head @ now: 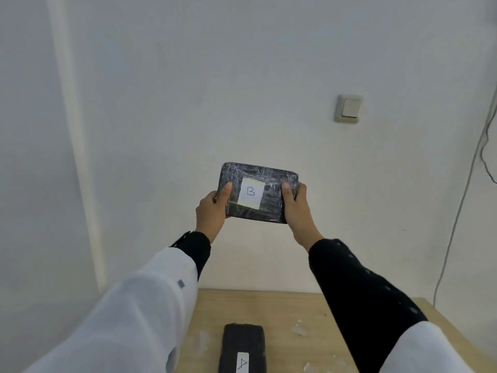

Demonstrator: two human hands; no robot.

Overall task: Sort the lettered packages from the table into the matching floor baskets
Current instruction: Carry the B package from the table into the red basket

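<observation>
Up front, left hand (212,211) and right hand (295,208) clasp package B (269,181); package A (243,348) cropped below.

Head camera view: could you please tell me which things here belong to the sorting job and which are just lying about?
Job: black plastic-wrapped package labelled B, held in left hand and right hand; black package labelled A on wooden table.
Lying about: white wall switch; grey cable.

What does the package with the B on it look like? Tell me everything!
The B package is a dark, flat rectangle with rounded corners, wrapped in shiny, crinkly clear film. A white paper label with a handwritten B sits on its front. It is held up in the air before the white wall, facing the camera, slightly tilted. The left hand and right hand grip its short ends.
</observation>
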